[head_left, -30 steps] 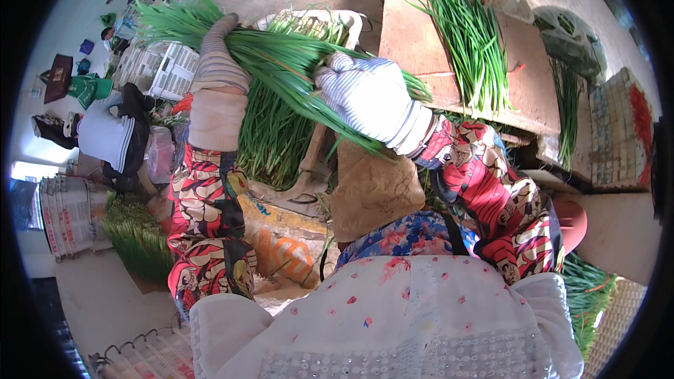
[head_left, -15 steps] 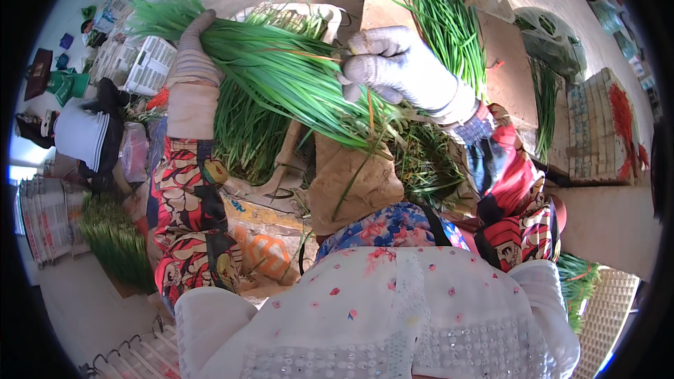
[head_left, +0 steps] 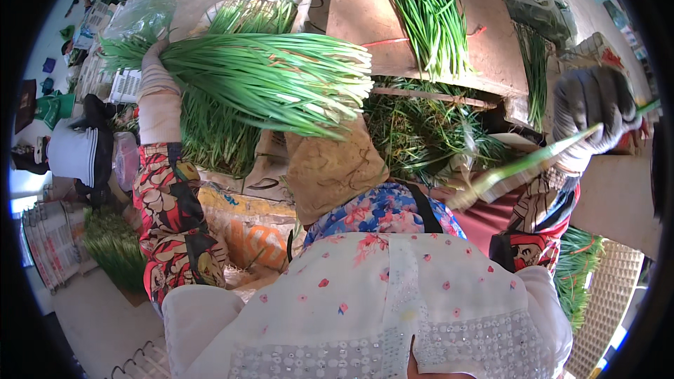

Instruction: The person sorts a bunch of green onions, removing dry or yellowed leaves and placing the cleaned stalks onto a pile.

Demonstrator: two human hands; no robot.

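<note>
A large bunch of green chives [head_left: 274, 74] lies sideways in the air before me, its pale cut ends pointing right. My left hand [head_left: 156, 74], in a light knit glove, is closed round the leafy end at the left. Out at the right is my right hand [head_left: 593, 109], gloved, the dark palm side showing and the fingers curled. A long chive leaf [head_left: 533, 165], blurred by motion, runs through that hand and slants down toward my lap. Beneath the held bunch, more chives [head_left: 217, 133] fill a white plastic crate [head_left: 303, 8].
A second chive bunch [head_left: 428, 21] lies on a cardboard-coloured board [head_left: 358, 7], beside a red tie. Below the board is a heap of leaf scraps [head_left: 428, 126]. A clear plastic bag [head_left: 537, 10] and a thin chive bunch [head_left: 533, 74] are at the right. A chive bundle [head_left: 116, 245] stands at the left.
My right hand has left the stem ends and swung far right, carrying a loose leaf. The bunch has shifted left and its stems now fan out bare.
</note>
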